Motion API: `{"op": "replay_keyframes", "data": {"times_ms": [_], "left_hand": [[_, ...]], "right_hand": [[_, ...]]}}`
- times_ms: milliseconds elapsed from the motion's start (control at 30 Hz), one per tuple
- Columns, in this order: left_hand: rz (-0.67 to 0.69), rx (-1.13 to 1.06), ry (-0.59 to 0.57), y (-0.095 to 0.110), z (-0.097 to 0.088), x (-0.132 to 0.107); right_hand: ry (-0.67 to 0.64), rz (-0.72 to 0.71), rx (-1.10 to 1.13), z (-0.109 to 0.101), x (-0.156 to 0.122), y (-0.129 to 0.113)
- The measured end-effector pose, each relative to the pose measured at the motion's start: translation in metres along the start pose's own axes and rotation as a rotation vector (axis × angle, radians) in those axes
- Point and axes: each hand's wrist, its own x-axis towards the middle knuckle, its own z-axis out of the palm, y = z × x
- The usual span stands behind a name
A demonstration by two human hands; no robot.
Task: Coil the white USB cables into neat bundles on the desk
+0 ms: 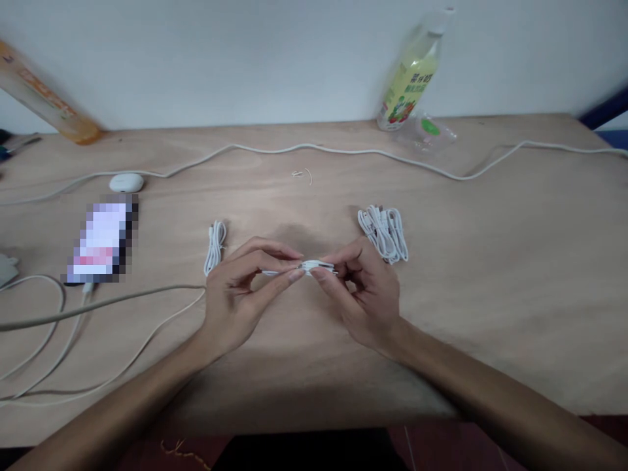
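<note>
Between my two hands, above the middle of the table, is a coiled white cable (318, 265). My left hand (248, 281) pinches its left end between thumb and fingers. With thumb and forefinger, my right hand (366, 281) grips the right end, its other fingers curled in. Part of the coil is hidden behind the fingertips. Just beyond my left hand lies a bundled white cable (214, 247). Several more bundled white cables (383, 232) lie together beyond my right hand.
A phone (102, 239) with a plugged-in cord and a white earbud case (126, 182) lie left. Small twist ties (301, 174) lie ahead. A long white cord (294, 149) crosses the back, near a yellow-labelled bottle (411, 82), a clear wrapper (426, 134) and an orange bottle (49, 98).
</note>
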Motion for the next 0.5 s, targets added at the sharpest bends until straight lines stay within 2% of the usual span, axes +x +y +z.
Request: {"op": "replay_keyframes", "data": {"times_ms": [167,300,367,500], "left_hand": [[0.037,0.026,-0.018,-0.003,-0.001,-0.001],[-0.003,0.031,0.005,0.0,-0.001,0.002],[-0.053,0.0,0.006,0.002,0.0,0.005],[-0.245,-0.13,-0.042,0.002,0.001,0.009]], "right_hand": [[-0.012,-0.004,0.013,0.0,0.001,0.001],[0.004,-0.015,0.01,0.001,0.001,0.001],[0.012,-0.01,-0.007,0.001,0.001,0.001],[0.022,-0.038,-0.031,0.001,-0.001,0.0]]}}
